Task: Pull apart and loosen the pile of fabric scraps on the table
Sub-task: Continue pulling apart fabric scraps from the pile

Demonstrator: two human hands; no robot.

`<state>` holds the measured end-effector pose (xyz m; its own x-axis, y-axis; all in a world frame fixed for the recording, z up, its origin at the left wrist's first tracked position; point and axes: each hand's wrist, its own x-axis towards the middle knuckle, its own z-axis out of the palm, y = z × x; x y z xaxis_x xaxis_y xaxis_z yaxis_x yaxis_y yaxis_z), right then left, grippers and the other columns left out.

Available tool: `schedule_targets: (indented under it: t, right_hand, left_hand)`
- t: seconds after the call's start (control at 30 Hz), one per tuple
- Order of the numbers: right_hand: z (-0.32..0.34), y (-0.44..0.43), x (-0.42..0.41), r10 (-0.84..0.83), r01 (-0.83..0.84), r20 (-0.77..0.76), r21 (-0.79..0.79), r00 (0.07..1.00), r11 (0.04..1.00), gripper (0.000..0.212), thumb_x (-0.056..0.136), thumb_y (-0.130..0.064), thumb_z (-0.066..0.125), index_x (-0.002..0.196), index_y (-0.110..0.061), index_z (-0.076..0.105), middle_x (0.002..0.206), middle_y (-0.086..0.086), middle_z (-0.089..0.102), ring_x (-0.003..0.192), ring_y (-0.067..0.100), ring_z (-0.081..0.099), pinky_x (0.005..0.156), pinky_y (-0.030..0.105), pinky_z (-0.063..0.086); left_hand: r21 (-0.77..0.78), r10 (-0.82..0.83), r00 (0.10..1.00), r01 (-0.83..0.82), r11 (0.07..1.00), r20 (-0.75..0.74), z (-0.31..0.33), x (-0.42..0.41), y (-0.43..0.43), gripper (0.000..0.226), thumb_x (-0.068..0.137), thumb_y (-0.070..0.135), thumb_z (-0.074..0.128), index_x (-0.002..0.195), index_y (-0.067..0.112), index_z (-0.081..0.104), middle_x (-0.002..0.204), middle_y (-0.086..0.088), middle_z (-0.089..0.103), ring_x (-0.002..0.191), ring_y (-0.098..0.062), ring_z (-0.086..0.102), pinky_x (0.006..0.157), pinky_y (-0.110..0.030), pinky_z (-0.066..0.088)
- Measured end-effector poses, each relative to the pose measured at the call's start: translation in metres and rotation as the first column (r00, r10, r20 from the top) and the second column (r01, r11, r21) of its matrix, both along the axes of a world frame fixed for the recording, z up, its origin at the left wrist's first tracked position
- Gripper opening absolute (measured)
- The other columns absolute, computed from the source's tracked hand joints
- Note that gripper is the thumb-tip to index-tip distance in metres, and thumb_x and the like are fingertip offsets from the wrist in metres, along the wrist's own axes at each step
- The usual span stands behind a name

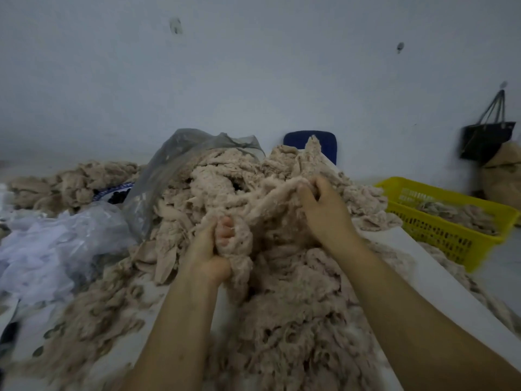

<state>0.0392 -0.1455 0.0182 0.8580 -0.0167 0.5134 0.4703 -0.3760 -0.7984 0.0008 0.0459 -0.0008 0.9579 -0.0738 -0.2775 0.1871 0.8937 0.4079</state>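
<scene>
1. Left grip [210, 249] is clenched on a wad of scraps low in the heap, fingers buried in it. Right grip [324, 210] is curled round a higher tuft, farther from the body.
2. A ropy band of scraps [267, 198] runs between the two grips and looks stretched.
3. The pile of fabric scraps [282, 320] covers most of the bench [423, 277], from the near edge back to the wall. It is beige and matted, and densest at the middle.
4. Step in hand, as I judge it: pulling one clump in two. The job is far from done, since the bulk of the pile behind the hands is clumped tight.
5. Next move calls for drawing the grips farther apart until the band gives, dropping the loosened bits, then taking a fresh hold on a tight knot. Short tugs should do better than one long haul, as the strands are tangled.
6. Count:
   - grips: two, both full
   - main pile: one, plus a lesser heap [70, 179] at far left
   - yellow basket [439, 193]: one, on the right, with some scraps in it
   - plastic bags: two, a grey bag [180, 153] lying against the pile and a whitish bag [56, 244] to the left
   - black handbag [487, 139]: one, hanging on the wall
   - blue chair back [298, 139]: one, behind the pile; the rest of it is hidden
</scene>
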Motion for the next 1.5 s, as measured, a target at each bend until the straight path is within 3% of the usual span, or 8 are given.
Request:
schedule_targets:
  t: [0.5,0.73,1.07,1.23,1.3,1.37,1.43,1.5]
  right_hand:
    - [-0.029,0.019,-0.075,0.238,-0.301,-0.257,-0.242,0.937,0.923,0.011,0.09,-0.049,0.061,0.087,-0.04,0.055,0.083,-0.024,0.065,0.075,-0.009,0.059,0.059,0.011,0.043]
    - [-0.048,-0.033,-0.063,0.031,-0.095,-0.18,-0.358,0.983,0.929,0.04,0.091,-0.061,0.041,0.08,-0.025,0.056,0.077,0.002,0.064,0.07,0.007,0.057,0.059,0.016,0.039]
    - [-0.061,-0.083,-0.039,-0.42,0.443,-0.203,0.08,0.885,0.893,0.035,0.101,-0.051,0.039,0.083,-0.024,0.053,0.073,0.002,0.052,0.068,0.019,0.049,0.055,0.029,0.034]
    - [-0.064,-0.093,-0.044,-0.088,0.311,-0.382,0.573,0.92,0.758,0.033,0.101,-0.048,0.044,0.082,-0.025,0.056,0.063,-0.004,0.049,0.045,0.005,0.047,0.043,0.025,0.039]
    - [-0.056,-0.091,-0.044,0.022,0.2,-0.338,0.609,0.941,0.768,0.039,0.099,-0.05,0.047,0.104,-0.016,0.064,0.093,0.002,0.067,0.078,0.012,0.064,0.063,0.034,0.055]
    - [-0.047,-0.081,-0.044,0.058,0.117,-0.267,0.594,0.962,0.796,0.042,0.097,-0.053,0.048,0.104,-0.015,0.065,0.112,0.012,0.065,0.103,0.028,0.062,0.082,0.047,0.055]
    - [-0.037,-0.07,-0.048,0.022,0.106,-0.226,0.539,0.974,0.836,0.038,0.094,-0.059,0.047,0.089,-0.026,0.065,0.113,0.011,0.066,0.11,0.031,0.062,0.092,0.054,0.052]
    - [-0.031,-0.06,-0.053,-0.025,0.105,-0.181,0.446,0.983,0.889,0.041,0.092,-0.063,0.043,0.091,-0.027,0.063,0.11,0.007,0.068,0.106,0.029,0.063,0.094,0.058,0.051]
  left_hand:
    - [0.23,-0.127,0.991,0.117,0.966,0.031,-0.001,-0.022,-0.05,0.033,0.081,0.033,0.069,0.087,0.002,0.077,0.086,-0.018,0.074,0.072,-0.028,0.074,0.061,-0.036,0.059]
    - [-0.154,0.186,0.981,-0.176,0.972,0.05,0.003,-0.015,-0.016,0.049,0.102,0.033,0.047,0.056,0.017,0.05,0.032,0.004,0.024,0.026,-0.007,0.025,0.063,-0.018,0.043]
    - [-0.194,0.404,0.912,-0.409,0.892,-0.069,-0.008,-0.012,0.019,0.048,0.105,0.026,0.043,0.057,0.021,0.036,0.038,0.007,0.032,0.035,-0.006,0.031,0.05,-0.015,0.045]
    - [0.074,0.43,0.903,-0.428,0.901,-0.014,-0.02,-0.014,0.023,0.039,0.104,0.031,0.047,0.066,0.02,0.046,0.04,0.008,0.033,0.038,-0.005,0.033,0.059,-0.018,0.047]
    - [0.58,0.32,0.944,-0.302,0.756,0.075,-0.017,-0.017,0.013,0.041,0.101,0.026,0.052,0.061,0.018,0.052,0.04,0.006,0.039,0.039,-0.01,0.039,0.05,-0.022,0.04]
    - [0.919,0.143,0.974,-0.214,0.331,0.175,-0.01,-0.023,0.001,0.037,0.093,0.015,0.059,0.057,0.017,0.066,0.055,-0.001,0.062,0.057,-0.021,0.058,0.058,-0.03,0.047]
    - [0.968,0.081,0.967,-0.245,0.06,0.24,0.0,-0.03,-0.013,0.021,0.094,0.018,0.059,0.078,0.019,0.074,0.082,-0.004,0.073,0.077,-0.017,0.068,0.07,-0.033,0.057]
    - [0.933,0.166,0.931,-0.345,0.098,0.326,0.007,-0.035,-0.03,0.021,0.094,0.023,0.061,0.076,0.014,0.068,0.075,0.0,0.073,0.061,-0.002,0.067,0.056,-0.018,0.055]
